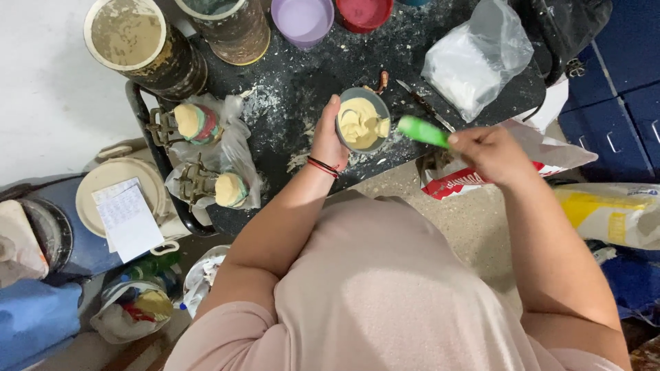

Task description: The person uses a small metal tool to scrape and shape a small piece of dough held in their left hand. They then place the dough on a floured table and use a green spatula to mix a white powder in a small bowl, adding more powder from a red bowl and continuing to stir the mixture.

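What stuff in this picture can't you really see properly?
Head view only:
- The working end of the green-handled tool in the right hand: motion-blurred.
- The inside of the small grey bowl of yellow paste under the paste, and the side covered by the left hand.
- The purple round tub and red round tub: cut off by the top edge.
- The clear plastic bag of white powder: amount unclear.

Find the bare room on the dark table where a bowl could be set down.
One bare patch lies on the table between the purple bowl, the plastic bag and the bowl of paste in the left hand. The left edge is crowded with moulds and tubs.
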